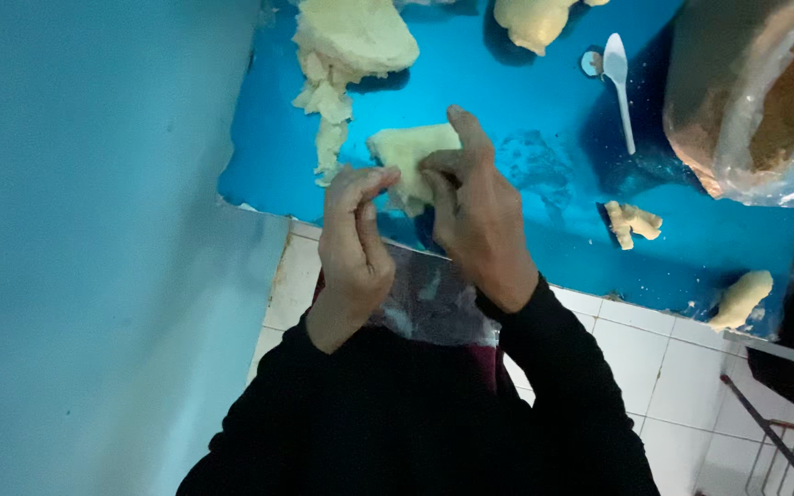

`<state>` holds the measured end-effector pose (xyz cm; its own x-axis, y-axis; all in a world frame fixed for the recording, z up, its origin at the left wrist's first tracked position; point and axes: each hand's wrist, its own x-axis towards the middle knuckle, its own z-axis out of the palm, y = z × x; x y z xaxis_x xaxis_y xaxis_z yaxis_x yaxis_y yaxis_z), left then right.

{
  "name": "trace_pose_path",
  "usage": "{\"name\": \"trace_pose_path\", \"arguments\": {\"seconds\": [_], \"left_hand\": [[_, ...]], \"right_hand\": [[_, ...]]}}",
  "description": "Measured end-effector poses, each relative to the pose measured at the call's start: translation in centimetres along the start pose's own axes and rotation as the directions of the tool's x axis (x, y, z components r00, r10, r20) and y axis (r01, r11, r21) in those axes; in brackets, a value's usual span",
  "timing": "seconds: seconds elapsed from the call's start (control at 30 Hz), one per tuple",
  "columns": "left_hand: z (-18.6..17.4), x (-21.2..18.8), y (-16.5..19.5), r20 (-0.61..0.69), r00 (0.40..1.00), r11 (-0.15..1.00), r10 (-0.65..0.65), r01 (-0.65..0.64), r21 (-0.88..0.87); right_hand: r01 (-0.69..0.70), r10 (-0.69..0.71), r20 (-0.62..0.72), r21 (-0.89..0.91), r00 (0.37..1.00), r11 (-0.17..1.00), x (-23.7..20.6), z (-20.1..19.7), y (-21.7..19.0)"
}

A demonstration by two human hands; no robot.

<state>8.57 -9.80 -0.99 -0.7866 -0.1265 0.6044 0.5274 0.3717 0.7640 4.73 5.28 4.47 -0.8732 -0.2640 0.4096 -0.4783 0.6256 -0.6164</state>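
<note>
Both hands hold one flattened piece of pale yellow dough [406, 152] above the near edge of a blue table [526, 216]. My left hand [353, 243] pinches its lower left edge with thumb and fingertips. My right hand [475, 216] grips its right side, with the thumb laid across the top. Black sleeves cover both forearms. A thin clear plastic sheet [429, 303] lies over my lap under the wrists.
A large dough mass [351, 41] with torn scraps sits at the table's far left, another lump [530, 20] at the far middle. A white plastic spoon [619, 83], a big plastic-wrapped brown filling [755, 101] and small dough pieces [633, 222] [740, 298] lie right. White tiled floor below, blue wall left.
</note>
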Motion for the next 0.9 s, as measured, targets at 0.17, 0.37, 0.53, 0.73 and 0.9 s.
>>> {"name": "trace_pose_path", "arguments": {"seconds": [0.17,0.37,0.53,0.73,0.9], "left_hand": [[0.1,0.1,-0.1,0.042,0.993,0.986,-0.109,0.113,-0.124],[0.6,0.0,0.2,-0.025,0.999,0.987,-0.044,0.04,-0.155],[0.6,0.3,0.6,0.013,0.999,0.997,-0.029,0.03,-0.076],[1.1,0.8,0.6,0.064,0.998,1.0,-0.024,0.025,-0.015],[1.3,0.5,0.2,0.085,0.996,0.999,-0.039,0.039,-0.001]], "right_hand": [[0.11,-0.11,0.002,-0.052,0.994,0.993,0.0,-0.1,-0.3],[-0.004,0.004,-0.027,-0.001,1.0,1.0,0.2,-0.1,-0.2],[-0.134,0.131,0.026,0.176,0.991,0.975,1.0,-0.7,0.8],[-0.264,0.247,0.097,0.289,0.964,0.92,1.4,-1.3,0.8],[-0.082,0.075,0.044,0.175,0.996,0.981,1.2,-1.0,0.6]]}}
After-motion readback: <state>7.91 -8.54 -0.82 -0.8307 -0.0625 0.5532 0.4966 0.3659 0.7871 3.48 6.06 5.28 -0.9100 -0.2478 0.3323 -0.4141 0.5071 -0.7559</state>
